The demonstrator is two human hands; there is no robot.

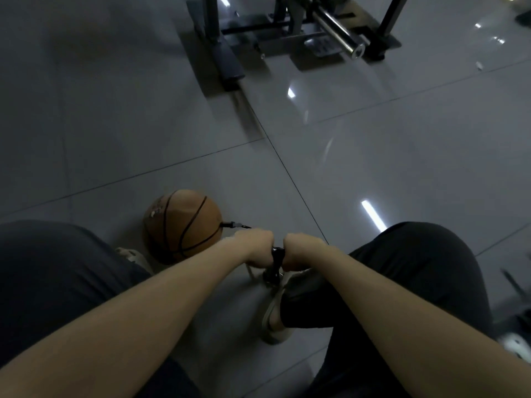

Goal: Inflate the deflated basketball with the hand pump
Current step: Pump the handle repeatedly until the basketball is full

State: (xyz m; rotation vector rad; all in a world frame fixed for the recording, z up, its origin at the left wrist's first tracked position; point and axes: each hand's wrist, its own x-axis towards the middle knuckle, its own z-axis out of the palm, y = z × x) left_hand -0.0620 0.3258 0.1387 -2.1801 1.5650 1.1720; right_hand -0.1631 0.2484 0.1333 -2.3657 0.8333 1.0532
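An orange basketball (182,225) with black seams rests on the grey tiled floor between my knees, its top dented. A short black hose (234,225) runs from the ball's right side toward my hands. My left hand (255,248) and my right hand (301,251) are both closed on the T-handle of the black hand pump (276,264), one on each side. The pump's shaft stands upright below the handle; its base is mostly hidden by my hands and my shoe (277,308).
My dark-trousered legs fill the lower left and lower right. A metal gym machine (287,33) with a chrome bar (334,30) stands on the floor at the top. Some blurred objects lie at the right edge.
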